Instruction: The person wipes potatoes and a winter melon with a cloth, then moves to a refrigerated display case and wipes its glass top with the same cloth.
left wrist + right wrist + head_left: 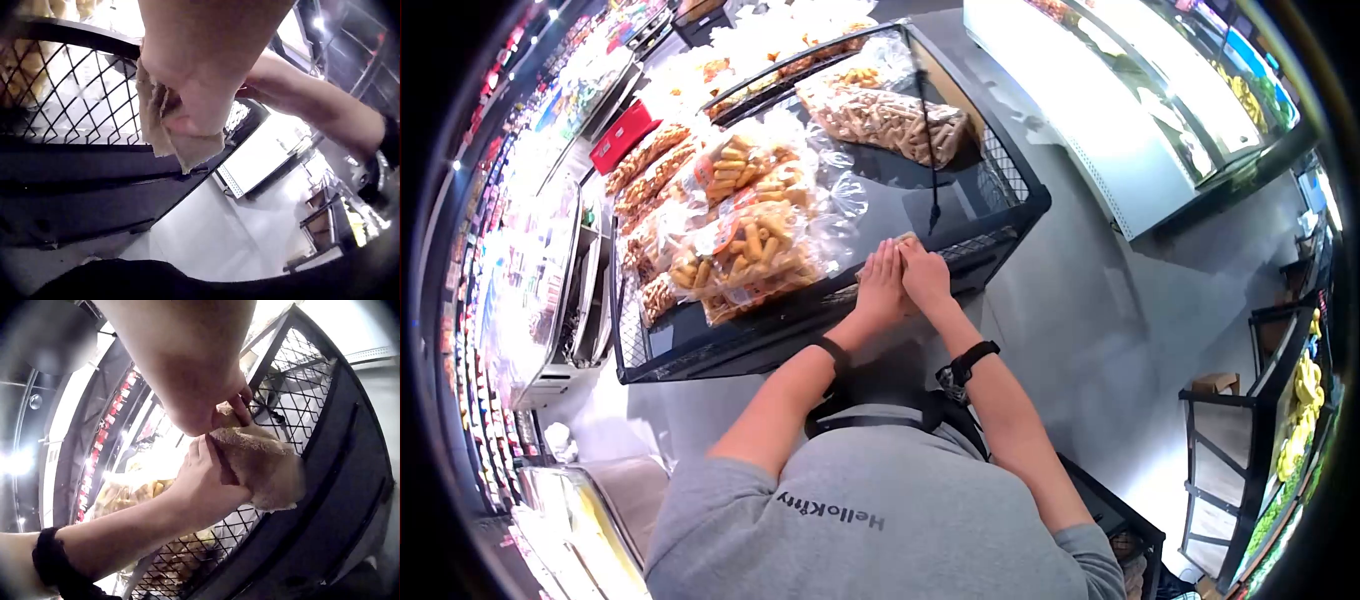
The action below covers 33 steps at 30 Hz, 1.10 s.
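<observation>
A beige cloth point(200, 150) hangs in folds over the front rim of a black mesh-sided display stand point(800, 325). My left hand point(883, 283) grips the cloth at the rim, its fingers lying over the top edge. Right beside it, my right hand point(925, 275) holds the same cloth, the two hands touching. In the right wrist view the cloth point(265, 465) drapes outside the mesh, with my left hand point(203, 481) around its near side and my right hand point(203, 406) above. Most of the cloth is hidden under the hands in the head view.
Bagged snack rolls point(750, 240) fill the stand's left part; a large bag of pale sticks point(890, 120) lies at its back right. A black cord point(930, 150) hangs over the stand. A white display case point(1090, 130) and a black rack point(1225, 450) stand to the right.
</observation>
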{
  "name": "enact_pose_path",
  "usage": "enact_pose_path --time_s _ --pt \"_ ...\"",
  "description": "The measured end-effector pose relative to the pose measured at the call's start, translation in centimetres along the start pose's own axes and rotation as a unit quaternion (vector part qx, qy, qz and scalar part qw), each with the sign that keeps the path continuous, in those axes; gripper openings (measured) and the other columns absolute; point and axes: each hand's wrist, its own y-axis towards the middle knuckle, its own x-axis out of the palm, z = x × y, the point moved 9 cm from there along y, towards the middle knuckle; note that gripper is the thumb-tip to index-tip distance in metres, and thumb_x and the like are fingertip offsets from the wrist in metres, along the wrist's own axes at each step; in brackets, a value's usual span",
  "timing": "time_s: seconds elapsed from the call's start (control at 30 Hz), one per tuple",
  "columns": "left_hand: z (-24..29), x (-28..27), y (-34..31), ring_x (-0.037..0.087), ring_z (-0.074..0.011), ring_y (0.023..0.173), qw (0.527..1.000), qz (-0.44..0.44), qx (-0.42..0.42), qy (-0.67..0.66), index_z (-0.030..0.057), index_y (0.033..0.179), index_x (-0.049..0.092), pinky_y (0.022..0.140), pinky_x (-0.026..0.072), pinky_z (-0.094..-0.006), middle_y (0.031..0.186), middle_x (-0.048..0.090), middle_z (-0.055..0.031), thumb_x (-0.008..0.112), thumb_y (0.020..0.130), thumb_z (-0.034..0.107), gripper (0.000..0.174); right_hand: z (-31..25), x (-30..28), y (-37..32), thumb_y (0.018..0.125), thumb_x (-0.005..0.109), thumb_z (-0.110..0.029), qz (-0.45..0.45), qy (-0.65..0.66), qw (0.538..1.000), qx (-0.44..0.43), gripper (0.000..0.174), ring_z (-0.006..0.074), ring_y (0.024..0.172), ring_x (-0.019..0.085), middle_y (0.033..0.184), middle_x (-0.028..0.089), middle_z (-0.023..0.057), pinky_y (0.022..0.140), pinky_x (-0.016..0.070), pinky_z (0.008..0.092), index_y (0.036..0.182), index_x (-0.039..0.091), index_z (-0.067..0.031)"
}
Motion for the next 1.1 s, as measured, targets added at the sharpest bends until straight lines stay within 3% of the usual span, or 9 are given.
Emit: enact_pose_path --time_s 0.2,0.33,0.5,0.6,0.73,0.87,0.97,1.07,1.1 --pt "5.3 2.2 6.6 0.015 -0.0382 0.129 0.999 0.010 0.038 -0.015 -0.0106 0.131 0.016 0.105 0.0136 -0.0445 0.137 0.017 -0.0264 0.052 0.069 0.029 0.082 6.5 -5.0 0.3 0.074 0.049 -0.011 0.062 0.033 0.997 0.026 0.033 0.0282 0.075 0.056 0.115 0.052 0.0067 0.069 0.0430 0.0375 0.106 0.055 -0.0068" --pt "12.4 3.0 13.2 0.019 -0.0365 0.129 0.994 0.056 0.086 -0.045 -0.0102 0.130 0.023 0.104 0.0171 -0.0429 0.136 0.022 -0.0251 0.046 0.073 0.036 0.077 12.9 -11.2 0.2 0.074 0.048 -0.008 0.156 -0.036 0.986 0.036 0.025 0.0277 0.080 0.055 0.103 0.054 0.0085 0.067 0.0425 0.0377 0.098 0.057 -0.0046" --pt "19.1 2.5 18.9 0.024 -0.0384 0.126 0.958 -0.040 0.124 -0.254 -0.0086 0.129 0.024 0.104 0.0220 -0.0414 0.134 0.024 -0.0272 0.064 0.065 0.022 0.081 21.3 -17.6 0.5 0.077 0.052 -0.006 0.093 0.095 0.978 0.158 0.018 0.0319 0.086 0.053 0.097 0.052 0.0121 0.075 0.0440 0.0367 0.095 0.056 -0.0017" --pt "21.6 3.3 22.0 0.034 -0.0366 0.120 0.914 -0.166 0.191 -0.318 -0.0060 0.128 0.027 0.099 0.0317 -0.0380 0.129 0.033 -0.0247 0.063 0.067 0.018 0.074 26.2 -20.3 0.0 0.078 0.049 -0.005 0.095 0.126 0.966 0.203 0.018 0.0308 0.085 0.053 0.094 0.053 0.0126 0.072 0.0445 0.0362 0.095 0.057 -0.0042" --pt "25.9 2.2 26.2 0.043 -0.0348 0.110 0.869 -0.182 0.331 -0.319 -0.0017 0.122 0.035 0.090 0.0394 -0.0382 0.120 0.043 -0.0201 0.059 0.071 0.016 0.059 30.5 -24.0 0.7 0.079 0.047 -0.004 0.124 0.158 0.936 0.288 0.016 0.0327 0.076 0.055 0.089 0.054 0.0142 0.068 0.0452 0.0377 0.092 0.057 -0.0043" --pt "29.5 1.9 31.3 0.053 -0.0319 0.092 0.861 -0.204 0.286 -0.367 0.0017 0.109 0.043 0.074 0.0444 -0.0401 0.106 0.049 -0.0163 0.059 0.075 0.016 0.040 35.8 -27.3 2.7 0.080 0.047 -0.006 0.154 0.111 0.935 0.300 0.017 0.0320 0.079 0.056 0.088 0.056 0.0141 0.069 0.0453 0.0375 0.093 0.058 -0.0032" --pt "31.2 2.5 35.5 0.058 -0.0282 0.079 0.876 -0.195 0.213 -0.387 0.0035 0.115 0.041 0.066 0.0462 -0.0357 0.101 0.052 -0.0145 0.061 0.074 0.012 0.047 38.7 -30.1 4.3 0.080 0.047 -0.007 0.163 0.088 0.939 0.291 0.018 0.0325 0.080 0.056 0.089 0.057 0.0149 0.070 0.0454 0.0379 0.094 0.059 -0.0034" --pt "32.5 5.3 38.9 0.055 -0.0337 0.084 0.857 -0.223 0.131 -0.445 -0.0005 0.125 0.032 0.071 0.0458 -0.0383 0.099 0.050 -0.0198 0.062 0.073 0.018 0.062 41.2 -32.1 6.6 0.080 0.047 -0.007 0.168 0.135 0.943 0.254 0.020 0.0333 0.082 0.057 0.093 0.057 0.0154 0.071 0.0455 0.0381 0.095 0.059 -0.0036" --pt "33.4 4.9 39.9 0.057 -0.0268 0.088 0.840 -0.276 0.089 -0.459 -0.0034 0.129 0.026 0.075 0.0459 -0.0338 0.101 0.052 -0.0183 0.064 0.073 0.017 0.071 42.4 -32.3 7.3 0.079 0.048 -0.006 0.160 0.150 0.941 0.256 0.022 0.0336 0.083 0.057 0.094 0.058 0.0162 0.072 0.0456 0.0379 0.099 0.058 -0.0037"
